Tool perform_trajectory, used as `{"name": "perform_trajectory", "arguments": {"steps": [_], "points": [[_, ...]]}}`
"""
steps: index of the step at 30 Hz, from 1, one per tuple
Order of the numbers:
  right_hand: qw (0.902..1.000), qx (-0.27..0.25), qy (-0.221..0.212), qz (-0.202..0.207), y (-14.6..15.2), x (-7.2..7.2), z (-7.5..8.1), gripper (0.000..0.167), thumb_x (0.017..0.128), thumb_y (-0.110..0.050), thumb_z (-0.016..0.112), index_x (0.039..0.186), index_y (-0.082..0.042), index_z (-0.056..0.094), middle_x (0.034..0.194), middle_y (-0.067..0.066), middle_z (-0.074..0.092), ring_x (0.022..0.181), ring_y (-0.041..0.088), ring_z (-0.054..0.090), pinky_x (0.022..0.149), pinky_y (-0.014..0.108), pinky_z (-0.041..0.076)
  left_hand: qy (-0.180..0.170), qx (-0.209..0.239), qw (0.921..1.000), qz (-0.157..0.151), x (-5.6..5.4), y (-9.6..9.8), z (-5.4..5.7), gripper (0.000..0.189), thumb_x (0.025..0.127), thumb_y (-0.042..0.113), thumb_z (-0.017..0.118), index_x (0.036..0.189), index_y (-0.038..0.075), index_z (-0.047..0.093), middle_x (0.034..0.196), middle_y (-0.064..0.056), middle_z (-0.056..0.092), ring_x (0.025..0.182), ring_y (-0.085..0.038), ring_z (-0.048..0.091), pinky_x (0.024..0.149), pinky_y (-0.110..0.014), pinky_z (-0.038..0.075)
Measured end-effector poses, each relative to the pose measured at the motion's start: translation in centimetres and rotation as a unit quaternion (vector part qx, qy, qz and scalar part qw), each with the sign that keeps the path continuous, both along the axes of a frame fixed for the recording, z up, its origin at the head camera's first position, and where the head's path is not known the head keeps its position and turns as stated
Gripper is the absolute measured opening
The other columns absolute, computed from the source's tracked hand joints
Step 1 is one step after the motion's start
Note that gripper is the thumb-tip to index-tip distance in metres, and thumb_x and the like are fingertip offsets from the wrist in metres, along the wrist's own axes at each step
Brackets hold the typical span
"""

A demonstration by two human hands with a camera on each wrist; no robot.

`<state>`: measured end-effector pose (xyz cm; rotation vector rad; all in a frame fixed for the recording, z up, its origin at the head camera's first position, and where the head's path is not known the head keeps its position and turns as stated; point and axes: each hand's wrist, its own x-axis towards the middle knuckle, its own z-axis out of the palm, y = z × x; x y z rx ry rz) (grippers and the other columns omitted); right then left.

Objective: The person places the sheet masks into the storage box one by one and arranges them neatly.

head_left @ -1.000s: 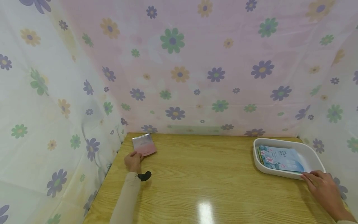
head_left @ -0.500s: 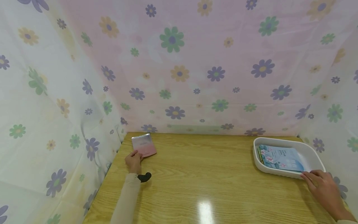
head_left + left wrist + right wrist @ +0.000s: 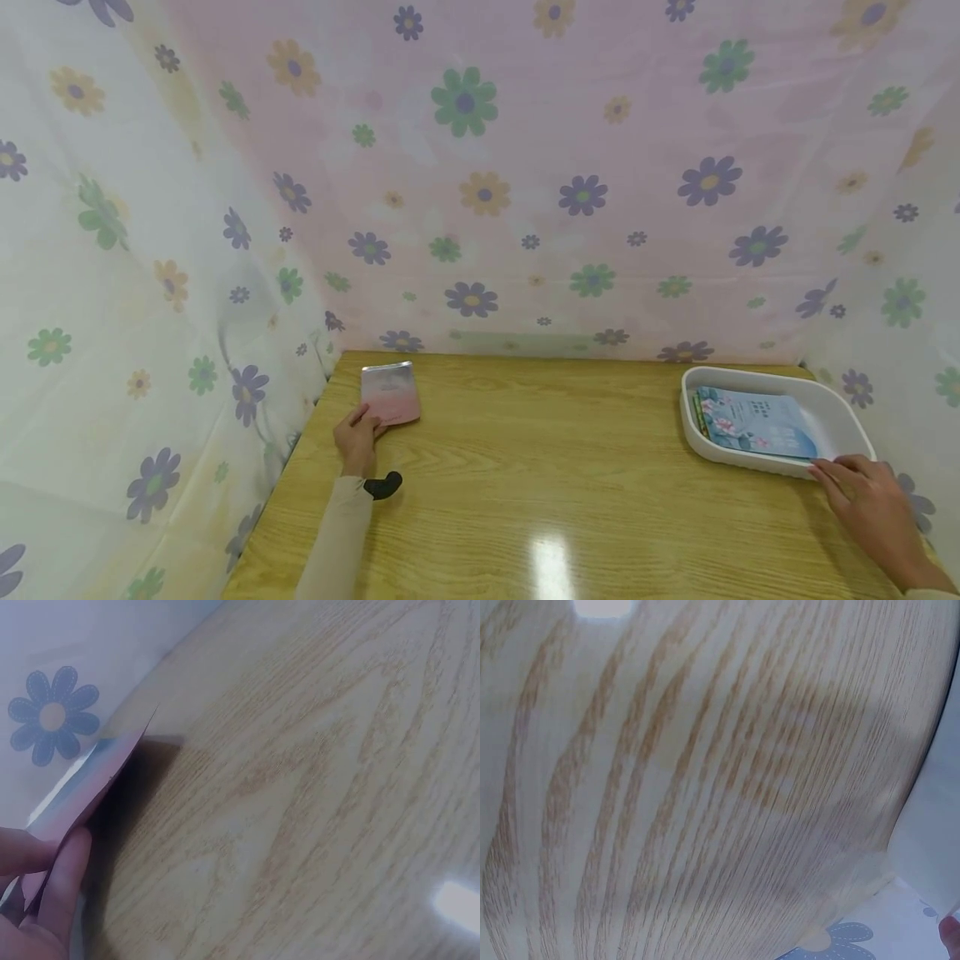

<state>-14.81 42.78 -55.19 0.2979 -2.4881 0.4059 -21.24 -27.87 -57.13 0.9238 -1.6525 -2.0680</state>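
Observation:
In the head view, my left hand (image 3: 357, 437) pinches the near left corner of a flat pink-and-silver packet (image 3: 392, 396) at the table's far left. The left wrist view has the packet (image 3: 97, 780) edge-on between thumb and finger, tilted over the wood with a dark shadow under it. On the right, my right hand (image 3: 870, 500) grips the near right rim of a white oval tray (image 3: 840, 425). Inside the tray lies a light-blue packet (image 3: 757, 425) with pink flowers, on top of something green and yellow. A fingertip (image 3: 951, 936) shows at the right wrist view's edge.
The wood-grain table (image 3: 555, 467) stretches between the two hands. Flowered cloth (image 3: 480, 167) hangs behind it and along both sides. A black strap end (image 3: 384, 485) sticks out at my left wrist.
My left hand has turned the pink-and-silver packet slightly, its far edge shifting to the right. The right hand and the tray hold about the same place.

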Motion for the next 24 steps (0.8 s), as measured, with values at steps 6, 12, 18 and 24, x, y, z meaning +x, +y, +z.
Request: {"name": "perform_trajectory", "arguments": {"steps": [6, 12, 18, 24], "points": [[1.0000, 0.002, -0.001, -0.002, 0.13, -0.03, -0.21, 0.013, 0.072, -0.004, 0.078, 0.079, 0.004, 0.071, 0.078, 0.021, 0.057, 0.067, 0.038, 0.047, 0.056, 0.048, 0.035, 0.003, 0.008, 0.9998, -0.018, 0.59, -0.04, 0.01, 0.044, 0.082, -0.015, 0.059, 0.126, -0.012, 0.053, 0.132, -0.025, 0.047, 0.084, -0.015, 0.065, 0.077, -0.030, 0.056], [1.0000, 0.001, 0.002, 0.000, 0.16, 0.00, -0.35, 0.014, 0.071, -0.003, 0.079, 0.079, 0.005, 0.071, 0.077, 0.021, 0.057, 0.067, 0.038, 0.047, 0.056, 0.048, 0.034, -0.005, -0.006, 0.9995, -0.031, 0.67, -0.04, -0.19, 0.043, 0.081, -0.016, 0.059, 0.123, -0.014, 0.055, 0.122, -0.029, 0.050, 0.070, -0.012, 0.066, 0.067, -0.027, 0.057], [1.0000, -0.003, -0.004, -0.001, 0.08, -0.04, -0.21, 0.014, 0.072, -0.004, 0.079, 0.080, 0.005, 0.071, 0.078, 0.021, 0.057, 0.068, 0.038, 0.047, 0.057, 0.047, 0.034, -0.003, -0.021, 0.9990, -0.039, 0.59, -0.17, -0.40, 0.044, 0.081, -0.018, 0.054, 0.124, -0.011, 0.056, 0.121, -0.028, 0.052, 0.067, -0.013, 0.065, 0.063, -0.027, 0.057], [1.0000, 0.000, 0.008, 0.005, 0.13, -0.10, -0.11, 0.014, 0.073, -0.005, 0.078, 0.079, 0.005, 0.071, 0.077, 0.021, 0.057, 0.067, 0.038, 0.046, 0.056, 0.047, 0.034, 0.021, -0.029, 0.9981, -0.049, 0.69, -0.17, 0.01, 0.044, 0.081, -0.019, 0.052, 0.124, -0.010, 0.057, 0.122, -0.027, 0.051, 0.071, -0.016, 0.065, 0.067, -0.032, 0.058]]}}
